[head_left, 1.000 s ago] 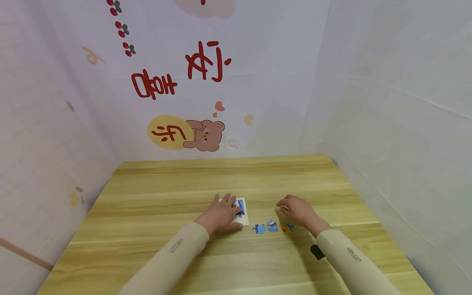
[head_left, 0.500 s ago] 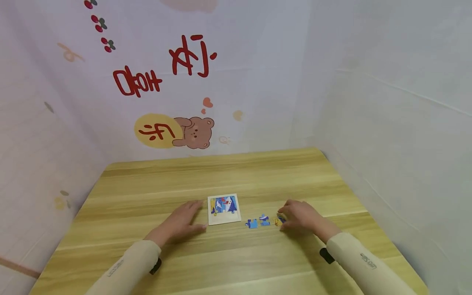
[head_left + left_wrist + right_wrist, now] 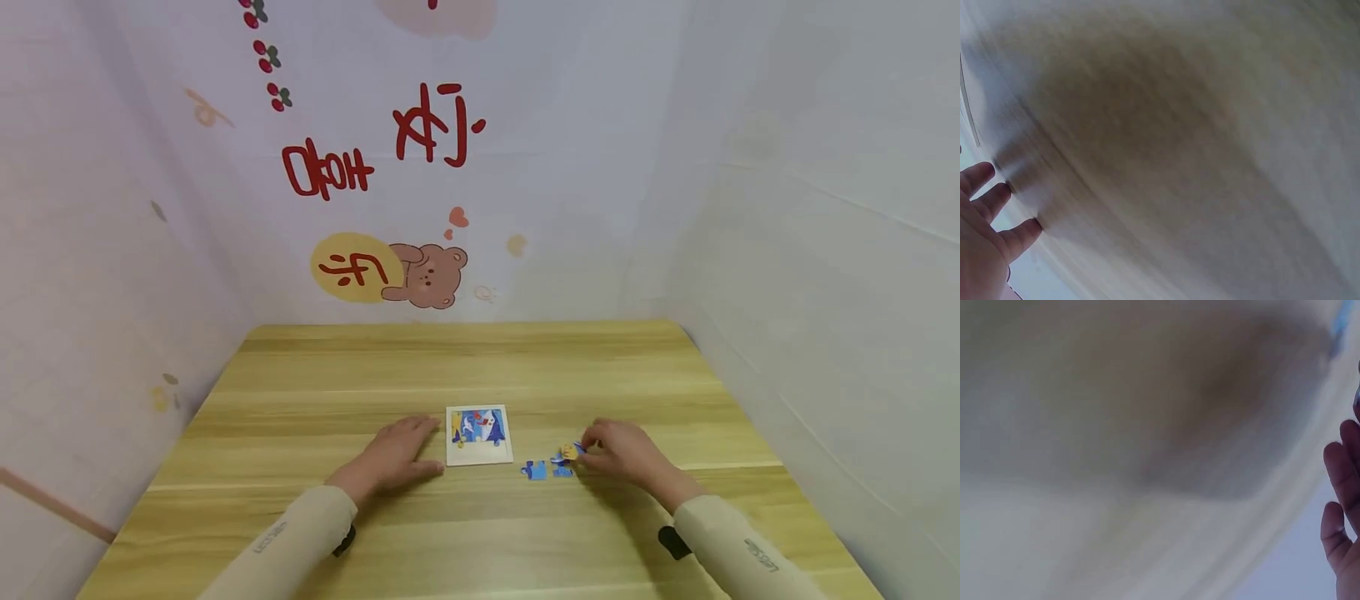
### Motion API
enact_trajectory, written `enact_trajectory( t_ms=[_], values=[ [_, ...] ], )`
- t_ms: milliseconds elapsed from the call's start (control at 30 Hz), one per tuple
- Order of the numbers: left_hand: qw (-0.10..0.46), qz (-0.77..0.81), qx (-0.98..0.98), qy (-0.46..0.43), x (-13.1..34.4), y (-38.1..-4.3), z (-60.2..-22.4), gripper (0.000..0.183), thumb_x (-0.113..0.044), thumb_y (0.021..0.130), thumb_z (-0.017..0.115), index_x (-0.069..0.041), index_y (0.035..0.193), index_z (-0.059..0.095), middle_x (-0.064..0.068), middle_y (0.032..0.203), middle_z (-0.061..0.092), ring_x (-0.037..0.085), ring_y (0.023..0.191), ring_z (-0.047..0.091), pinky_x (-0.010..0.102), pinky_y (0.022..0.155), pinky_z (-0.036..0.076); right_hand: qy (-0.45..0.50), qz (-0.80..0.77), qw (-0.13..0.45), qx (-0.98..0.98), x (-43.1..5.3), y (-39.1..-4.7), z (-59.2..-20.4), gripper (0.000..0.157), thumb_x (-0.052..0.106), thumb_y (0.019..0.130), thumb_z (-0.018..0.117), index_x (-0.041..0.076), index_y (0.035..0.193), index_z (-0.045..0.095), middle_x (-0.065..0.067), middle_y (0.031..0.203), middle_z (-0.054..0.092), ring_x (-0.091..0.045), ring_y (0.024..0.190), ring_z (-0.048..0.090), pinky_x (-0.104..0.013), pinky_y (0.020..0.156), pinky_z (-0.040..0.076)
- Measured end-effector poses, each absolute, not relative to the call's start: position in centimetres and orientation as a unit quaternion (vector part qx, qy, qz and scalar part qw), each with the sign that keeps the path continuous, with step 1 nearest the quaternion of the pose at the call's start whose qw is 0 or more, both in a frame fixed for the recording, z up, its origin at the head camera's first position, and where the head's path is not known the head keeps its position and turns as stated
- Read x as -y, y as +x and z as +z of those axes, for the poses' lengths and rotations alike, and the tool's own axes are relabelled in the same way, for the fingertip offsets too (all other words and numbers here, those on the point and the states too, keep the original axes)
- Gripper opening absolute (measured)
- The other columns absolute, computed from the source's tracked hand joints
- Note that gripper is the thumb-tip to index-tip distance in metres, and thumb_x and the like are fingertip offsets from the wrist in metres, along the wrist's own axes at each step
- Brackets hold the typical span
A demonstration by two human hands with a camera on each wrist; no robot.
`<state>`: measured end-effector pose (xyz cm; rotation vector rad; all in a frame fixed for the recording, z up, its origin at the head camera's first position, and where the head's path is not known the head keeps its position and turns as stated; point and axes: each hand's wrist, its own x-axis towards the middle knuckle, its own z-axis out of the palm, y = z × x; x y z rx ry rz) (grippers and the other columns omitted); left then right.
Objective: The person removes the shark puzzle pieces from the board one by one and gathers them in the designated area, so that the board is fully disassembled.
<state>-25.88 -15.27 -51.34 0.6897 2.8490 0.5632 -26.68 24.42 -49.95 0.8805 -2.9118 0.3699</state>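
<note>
A white-framed jigsaw puzzle board [image 3: 478, 455] lies mid-table. Its upper part is filled with a blue, white and yellow sea picture, and the lower part is bare. Beside its left edge, my left hand [image 3: 393, 455] rests on the wood with spread fingers; their tips touch the table in the left wrist view. My right hand [image 3: 621, 451] pinches a yellow and blue puzzle piece [image 3: 570, 452] between thumb and fingers. That piece overlaps a blue puzzle piece [image 3: 562, 472] in the head view. Another light-blue puzzle piece [image 3: 534, 470] lies between it and the board.
The wooden table [image 3: 337, 367] meets a white cloth backdrop [image 3: 570, 208] with a printed bear and red characters. Cloth walls also stand to the left and right. Each wrist wears a black band [image 3: 673, 542].
My left hand has come off the board and moved to its left side, uncovering the picture. My right hand has lowered to the yellow and blue piece, taken hold of it and shifted it.
</note>
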Motion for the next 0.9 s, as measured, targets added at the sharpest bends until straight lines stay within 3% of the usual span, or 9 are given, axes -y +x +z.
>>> enact_trajectory(
  t_ms=[200, 333, 533, 700, 900],
  values=[
    [0.062, 0.206, -0.944, 0.251, 15.6, -25.3, -50.9, 0.072, -0.043, 0.094, 0.066, -0.005, 0.15, 0.041, 0.021, 0.151, 0.041, 0.041, 0.139, 0.036, 0.058, 0.113, 0.026, 0.35, 0.121, 0.047, 0.928, -13.0, -28.5, -49.5, 0.017, 0.033, 0.086, 0.076, 0.016, 0.086, 0.074, 0.005, 0.085, 0.064, -0.012, 0.07, 0.059, -0.036, 0.065, 0.051],
    [0.037, 0.193, -0.938, 0.287, 15.8, -25.0, -50.5, 0.064, -0.037, 0.095, 0.065, -0.004, 0.147, 0.046, 0.024, 0.147, 0.044, 0.042, 0.136, 0.04, 0.057, 0.11, 0.031, 0.36, 0.104, 0.043, 0.926, -9.0, -28.6, -50.5, 0.019, 0.036, 0.083, 0.078, 0.017, 0.085, 0.074, 0.006, 0.082, 0.062, -0.013, 0.073, 0.06, -0.038, 0.065, 0.05],
    [0.019, 0.111, -0.93, 0.35, 14.9, -24.6, -50.5, 0.053, -0.04, 0.098, 0.06, -0.013, 0.144, 0.054, 0.022, 0.147, 0.044, 0.04, 0.136, 0.041, 0.057, 0.106, 0.036, 0.34, 0.105, 0.036, 0.934, -9.0, -28.2, -51.6, 0.037, 0.046, 0.078, 0.08, 0.019, 0.103, 0.076, -0.001, 0.104, 0.065, -0.024, 0.099, 0.061, -0.046, 0.077, 0.049],
    [0.049, 0.053, -0.931, 0.358, 14.1, -24.3, -51.0, 0.048, -0.045, 0.101, 0.053, -0.024, 0.144, 0.055, 0.018, 0.154, 0.037, 0.039, 0.141, 0.033, 0.058, 0.109, 0.033, 0.329, 0.107, 0.018, 0.938, -9.3, -28.2, -51.4, 0.04, 0.047, 0.08, 0.079, 0.018, 0.108, 0.076, -0.003, 0.108, 0.063, -0.026, 0.102, 0.059, -0.049, 0.08, 0.048],
    [0.047, 0.07, -0.939, 0.333, 13.7, -24.4, -51.1, 0.043, -0.041, 0.1, 0.056, -0.023, 0.138, 0.061, 0.02, 0.149, 0.043, 0.039, 0.138, 0.038, 0.06, 0.106, 0.035, 0.32, 0.091, 0.018, 0.943, -9.1, -28.2, -51.4, 0.041, 0.048, 0.08, 0.079, 0.019, 0.108, 0.076, -0.003, 0.108, 0.063, -0.027, 0.102, 0.059, -0.049, 0.08, 0.048]
  ],
)
